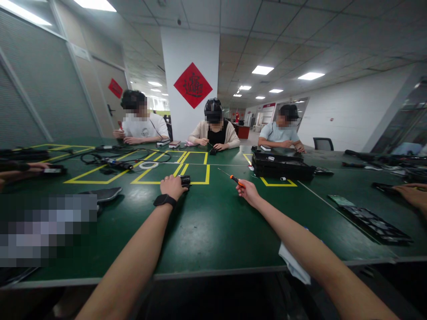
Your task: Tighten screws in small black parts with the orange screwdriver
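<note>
My left hand (173, 186), with a dark watch on its wrist, is closed around a small black device (185, 180) on the green table, beside a yellow tape outline. My fingers cover part of the device. To the right, my right hand (248, 192) grips an orange and black screwdriver (236, 180) by its handle. Its thin metal shaft points up and left, away from the black device and not touching it.
A black case (283, 166) stands right of centre. Cables (116, 163) and a white ring (148, 165) lie left. An opened electronic panel (373, 222) and a white cloth (293, 264) are at right. People sit across the green table (207, 249); others' hands show at both sides.
</note>
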A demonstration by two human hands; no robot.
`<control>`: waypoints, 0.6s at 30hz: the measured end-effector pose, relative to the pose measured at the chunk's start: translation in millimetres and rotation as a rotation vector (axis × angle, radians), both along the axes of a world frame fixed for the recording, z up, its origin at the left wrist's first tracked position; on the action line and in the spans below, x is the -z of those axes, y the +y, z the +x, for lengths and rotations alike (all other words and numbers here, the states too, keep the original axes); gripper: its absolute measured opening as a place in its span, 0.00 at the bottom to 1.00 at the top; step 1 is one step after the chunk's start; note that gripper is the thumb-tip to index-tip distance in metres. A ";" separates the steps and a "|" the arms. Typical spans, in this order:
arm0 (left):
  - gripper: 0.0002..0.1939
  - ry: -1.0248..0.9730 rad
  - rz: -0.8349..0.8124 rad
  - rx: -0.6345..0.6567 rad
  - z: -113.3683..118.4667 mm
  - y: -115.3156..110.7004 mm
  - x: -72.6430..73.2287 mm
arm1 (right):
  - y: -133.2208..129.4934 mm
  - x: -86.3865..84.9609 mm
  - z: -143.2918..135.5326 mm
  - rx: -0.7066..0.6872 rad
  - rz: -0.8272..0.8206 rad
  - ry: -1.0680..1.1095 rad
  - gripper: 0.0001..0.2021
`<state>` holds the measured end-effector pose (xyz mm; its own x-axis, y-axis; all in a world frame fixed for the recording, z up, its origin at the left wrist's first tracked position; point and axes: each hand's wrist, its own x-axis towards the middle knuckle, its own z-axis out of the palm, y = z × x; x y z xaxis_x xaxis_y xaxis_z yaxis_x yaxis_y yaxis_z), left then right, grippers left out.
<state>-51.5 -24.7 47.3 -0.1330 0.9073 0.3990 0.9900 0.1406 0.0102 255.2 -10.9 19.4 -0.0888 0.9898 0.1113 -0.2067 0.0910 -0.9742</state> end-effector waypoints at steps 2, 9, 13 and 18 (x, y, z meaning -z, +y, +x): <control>0.24 -0.017 -0.032 0.007 3.1 -1.3 -1.5 | -0.8 -0.3 0.5 0.012 -0.004 -0.004 0.08; 0.24 -0.096 -0.133 0.010 13.7 -1.1 -0.7 | 8.1 -4.5 -6.1 0.051 -0.100 -0.144 0.10; 0.25 -0.121 -0.160 0.023 16.7 2.7 4.5 | 17.5 -7.8 -20.2 0.067 -0.200 -0.428 0.08; 0.26 -0.206 -0.217 0.075 23.9 5.1 10.1 | 2.9 -1.2 -31.5 0.124 0.085 -0.701 0.07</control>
